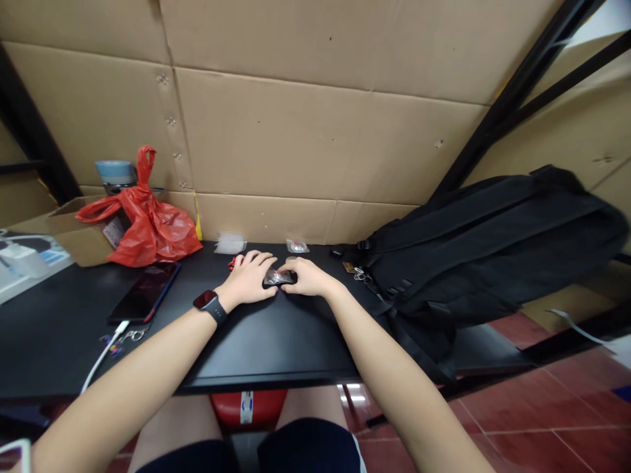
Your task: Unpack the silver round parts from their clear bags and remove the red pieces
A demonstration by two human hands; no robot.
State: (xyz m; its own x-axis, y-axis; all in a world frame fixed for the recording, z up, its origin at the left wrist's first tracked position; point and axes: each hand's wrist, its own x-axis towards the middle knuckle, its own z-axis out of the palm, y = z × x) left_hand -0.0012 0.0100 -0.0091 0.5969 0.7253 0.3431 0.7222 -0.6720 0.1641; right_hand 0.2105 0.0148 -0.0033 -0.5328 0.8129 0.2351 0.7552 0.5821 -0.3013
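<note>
A small clear plastic bag (pixel 279 277), shiny with something dark showing through, lies on the black table between my hands. My left hand (pixel 250 279), with a dark watch (pixel 211 306) at the wrist, grips the left end of the bag between thumb and index finger; its other fingers stretch over the table. Curled fingers and thumb of my right hand (pixel 306 276) hold the right end. A bit of a red item (pixel 231 264) shows behind my left fingers, mostly hidden. What the bag contains is too small to tell.
Behind my hands lie a stack of clear packets (pixel 230 244) and another small packet (pixel 297 246). A phone (pixel 144 292), white cable (pixel 104 355) and red bag (pixel 152 226) are leftward. A black backpack (pixel 493 243) with keys (pixel 362 274) fills the right. Cardboard (pixel 296 131) walls the back.
</note>
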